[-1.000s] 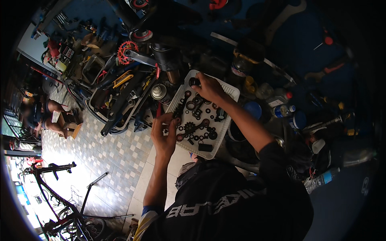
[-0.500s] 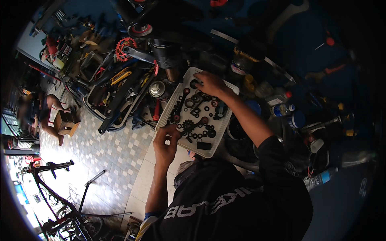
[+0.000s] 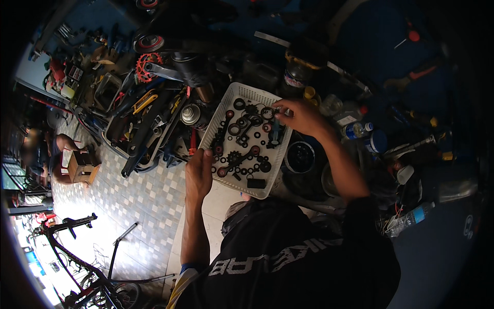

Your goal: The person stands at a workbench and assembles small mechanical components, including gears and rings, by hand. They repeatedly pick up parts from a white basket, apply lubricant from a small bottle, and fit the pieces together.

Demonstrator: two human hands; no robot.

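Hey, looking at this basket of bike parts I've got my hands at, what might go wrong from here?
The small rings lie loose in the white plastic basket, so a tilt could make them slide together or spill.

A round open tub stands by the basket's right side, near the right hand; a dropped part might land in it.

The spray can stands near the basket's left side and might get knocked.

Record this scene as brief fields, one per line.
left hand: at the left edge of the white tray; grip unclear
right hand: at the tray's upper right edge; grip unclear
tray parts: black cog, black rectangular piece
left of tray: spray can
right of tray: clear bottle
far left: wooden box
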